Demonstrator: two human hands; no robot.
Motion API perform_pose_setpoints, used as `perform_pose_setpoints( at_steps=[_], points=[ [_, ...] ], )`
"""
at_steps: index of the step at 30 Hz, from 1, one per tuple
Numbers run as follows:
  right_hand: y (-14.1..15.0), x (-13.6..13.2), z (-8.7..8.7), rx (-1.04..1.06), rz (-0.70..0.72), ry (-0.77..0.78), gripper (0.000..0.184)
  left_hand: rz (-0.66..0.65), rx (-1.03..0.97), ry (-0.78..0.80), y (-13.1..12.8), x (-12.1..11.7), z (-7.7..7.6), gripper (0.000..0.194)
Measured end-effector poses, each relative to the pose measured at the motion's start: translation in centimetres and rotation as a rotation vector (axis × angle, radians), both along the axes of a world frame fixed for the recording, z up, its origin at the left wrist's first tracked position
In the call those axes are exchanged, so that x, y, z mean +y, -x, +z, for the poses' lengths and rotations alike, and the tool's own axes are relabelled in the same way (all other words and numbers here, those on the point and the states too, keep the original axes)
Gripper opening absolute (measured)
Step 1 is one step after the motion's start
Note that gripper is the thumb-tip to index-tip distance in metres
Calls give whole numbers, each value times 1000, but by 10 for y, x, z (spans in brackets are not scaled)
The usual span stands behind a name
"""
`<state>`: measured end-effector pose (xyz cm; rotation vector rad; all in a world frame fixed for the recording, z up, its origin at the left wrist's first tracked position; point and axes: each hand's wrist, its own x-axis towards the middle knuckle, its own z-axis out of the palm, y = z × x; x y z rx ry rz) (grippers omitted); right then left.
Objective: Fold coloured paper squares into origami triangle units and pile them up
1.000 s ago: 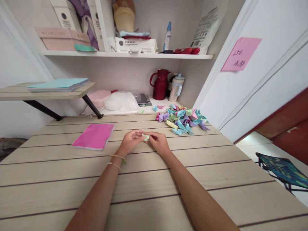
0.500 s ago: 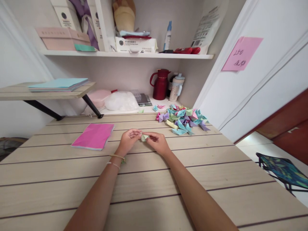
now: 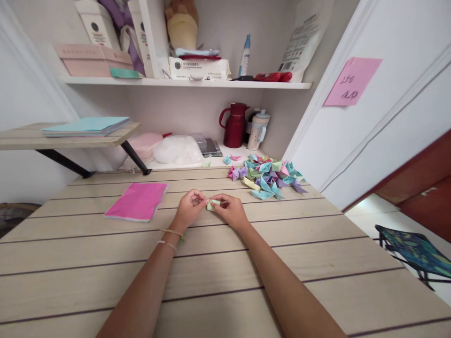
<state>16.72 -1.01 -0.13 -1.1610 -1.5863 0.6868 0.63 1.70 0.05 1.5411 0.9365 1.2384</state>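
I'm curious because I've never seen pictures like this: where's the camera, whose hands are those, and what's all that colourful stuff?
There's no robot here, just a person's two bare hands. The camera is worn on the person's head, looking forward and down, so you see roughly what they see. The left hand and right hand hold a small light green paper between their fingertips. On the wooden table, some bright pink paper lies flat to the left. Farther back on the right is a pile of folded paper shapes in blue, purple, pink, green and yellow.
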Motion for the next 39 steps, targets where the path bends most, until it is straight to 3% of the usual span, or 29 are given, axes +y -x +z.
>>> perform_pose_setpoints(
  at_steps=[10, 18, 23, 28, 39],
  points=[
    [0, 3, -2, 65, -23, 17, 24, 50, -29, -40, 0, 1, 2, 21],
    [0, 3, -3, -105, -14, -157, 13, 8, -20, -56, -1, -3, 5, 22],
    [-1, 2, -1, -304, -120, -295, 12, -4, 7, -56, -1, -4, 5, 23],
    [1, -2, 3, -431, -91, -358, 13, -30, 8, -73, -1, -3, 4, 22],
    [-4, 2, 1, -187, -220, -263, 7, 131, -151, -14, -1, 2, 7, 24]
  ],
)
